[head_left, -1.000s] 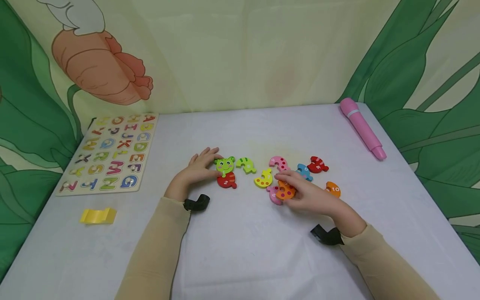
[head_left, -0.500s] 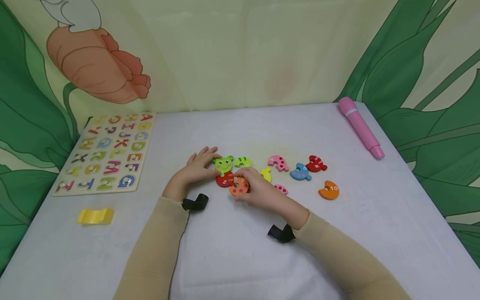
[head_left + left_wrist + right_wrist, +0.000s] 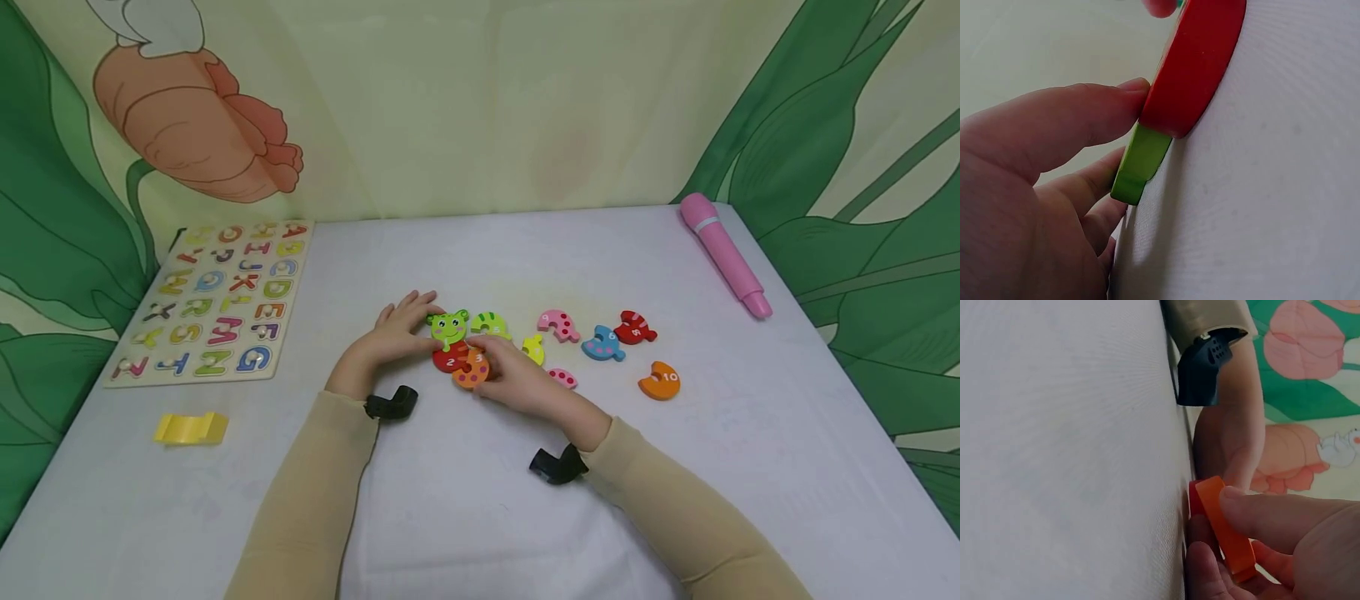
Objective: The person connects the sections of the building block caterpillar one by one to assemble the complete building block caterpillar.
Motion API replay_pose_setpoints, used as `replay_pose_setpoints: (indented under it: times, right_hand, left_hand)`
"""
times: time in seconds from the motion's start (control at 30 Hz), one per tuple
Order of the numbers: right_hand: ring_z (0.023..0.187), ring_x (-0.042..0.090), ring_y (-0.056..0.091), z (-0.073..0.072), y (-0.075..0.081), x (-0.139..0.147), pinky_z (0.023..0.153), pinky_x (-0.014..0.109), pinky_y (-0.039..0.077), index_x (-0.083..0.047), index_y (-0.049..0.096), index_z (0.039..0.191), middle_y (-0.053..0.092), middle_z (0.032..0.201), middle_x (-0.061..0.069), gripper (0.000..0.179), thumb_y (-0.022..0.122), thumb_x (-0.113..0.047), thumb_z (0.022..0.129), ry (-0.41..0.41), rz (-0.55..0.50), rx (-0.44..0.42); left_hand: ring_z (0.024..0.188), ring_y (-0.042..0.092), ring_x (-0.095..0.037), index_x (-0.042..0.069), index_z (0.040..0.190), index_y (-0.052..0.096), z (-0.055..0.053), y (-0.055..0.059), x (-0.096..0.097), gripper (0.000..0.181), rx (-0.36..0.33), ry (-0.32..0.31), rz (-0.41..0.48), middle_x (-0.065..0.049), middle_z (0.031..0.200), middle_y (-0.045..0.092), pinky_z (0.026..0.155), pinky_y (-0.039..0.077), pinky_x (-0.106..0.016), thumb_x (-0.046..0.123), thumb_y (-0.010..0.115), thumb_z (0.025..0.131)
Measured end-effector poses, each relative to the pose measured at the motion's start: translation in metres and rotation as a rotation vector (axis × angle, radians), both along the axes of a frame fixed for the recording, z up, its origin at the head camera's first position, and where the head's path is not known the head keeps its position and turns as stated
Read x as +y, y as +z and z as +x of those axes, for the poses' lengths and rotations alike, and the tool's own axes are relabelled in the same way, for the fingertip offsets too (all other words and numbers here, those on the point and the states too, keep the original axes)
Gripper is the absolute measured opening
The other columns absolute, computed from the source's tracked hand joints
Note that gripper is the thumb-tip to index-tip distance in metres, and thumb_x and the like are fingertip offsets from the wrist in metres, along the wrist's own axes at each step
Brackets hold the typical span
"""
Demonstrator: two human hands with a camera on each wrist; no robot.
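Observation:
A green frog-face puzzle piece point(image 3: 450, 325) lies mid-table, joined to a red piece marked 2 point(image 3: 447, 360). Beside them my left hand point(image 3: 381, 346) has its fingers spread. Its thumb touches the edge of the red piece point(image 3: 1196, 69), and the other fingers reach behind the green piece point(image 3: 1142, 159). My right hand point(image 3: 523, 379) pinches an orange dotted piece point(image 3: 467, 377) between thumb and fingers. That piece overlaps the red one's right side; in the right wrist view the orange piece point(image 3: 1225, 528) stands tilted against the cloth.
Right of the hands lie a green striped piece point(image 3: 490, 323), a yellow piece point(image 3: 534, 349), pink ones, a blue one point(image 3: 602, 343), a red striped one point(image 3: 634, 327) and an orange 10 point(image 3: 660, 381). An alphabet board point(image 3: 213, 308), a yellow block point(image 3: 191, 429) and a pink microphone-shaped toy point(image 3: 723, 254) lie farther out.
My right hand has carried the orange piece left from among the loose pieces to the red piece, most recently shifting it slightly closer. The left hand has stayed nearly in place.

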State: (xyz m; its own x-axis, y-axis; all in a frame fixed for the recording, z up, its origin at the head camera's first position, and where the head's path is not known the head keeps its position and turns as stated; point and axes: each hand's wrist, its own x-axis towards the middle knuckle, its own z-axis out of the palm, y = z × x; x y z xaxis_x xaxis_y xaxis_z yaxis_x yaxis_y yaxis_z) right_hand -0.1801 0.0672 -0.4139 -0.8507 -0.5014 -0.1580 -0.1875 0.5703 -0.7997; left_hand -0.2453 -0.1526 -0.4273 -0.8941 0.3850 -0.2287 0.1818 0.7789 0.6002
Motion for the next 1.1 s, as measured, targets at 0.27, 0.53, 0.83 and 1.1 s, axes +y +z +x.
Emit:
replay_pose_setpoints:
  times: [0.27, 0.53, 0.83, 1.1]
  right_hand:
    - [0.092, 0.012, 0.052, 0.0, -0.005, -0.001, 0.079, 0.023, 0.05, -0.015, 0.046, 0.129, 0.033, 0.141, 0.004, 0.056, 0.07, -0.018, 0.079, -0.04, 0.047, 0.037]
    - [0.071, 0.007, 0.052, 0.0, -0.008, -0.003, 0.067, 0.018, 0.047, -0.015, 0.056, 0.123, 0.037, 0.136, 0.006, 0.046, 0.07, -0.021, 0.079, -0.032, 0.138, 0.106]
    - [0.073, 0.006, 0.054, 0.0, -0.004, -0.002, 0.07, 0.017, 0.048, -0.014, 0.055, 0.123, 0.037, 0.137, 0.005, 0.048, 0.07, -0.022, 0.079, -0.029, 0.129, 0.092]
    - [0.09, 0.015, 0.056, -0.01, 0.028, 0.028, 0.069, 0.025, 0.052, -0.013, 0.043, 0.133, 0.031, 0.141, 0.004, 0.057, 0.066, -0.023, 0.082, -0.119, 0.051, 0.054]
  left_hand:
    - [0.142, -0.003, -0.022, 0.019, 0.129, 0.045, 0.001, 0.0, -0.001, 0.053, -0.004, 0.004, -0.004, -0.001, 0.153, 0.017, 0.112, -0.006, -0.051, 0.034, 0.059, 0.079]
    - [0.142, -0.003, -0.022, 0.019, 0.128, 0.046, 0.001, 0.0, -0.004, 0.053, -0.004, 0.009, -0.01, -0.001, 0.153, 0.016, 0.112, -0.006, -0.051, 0.034, 0.06, 0.08]
    - [0.142, -0.003, -0.022, 0.018, 0.129, 0.045, 0.0, -0.001, -0.004, 0.054, -0.005, 0.011, -0.018, -0.001, 0.153, 0.016, 0.111, -0.006, -0.051, 0.035, 0.059, 0.08]
    - [0.142, -0.002, -0.021, 0.018, 0.129, 0.046, -0.001, -0.001, -0.001, 0.055, -0.009, 0.007, 0.003, 0.001, 0.153, 0.016, 0.112, -0.006, -0.049, 0.035, 0.061, 0.079]
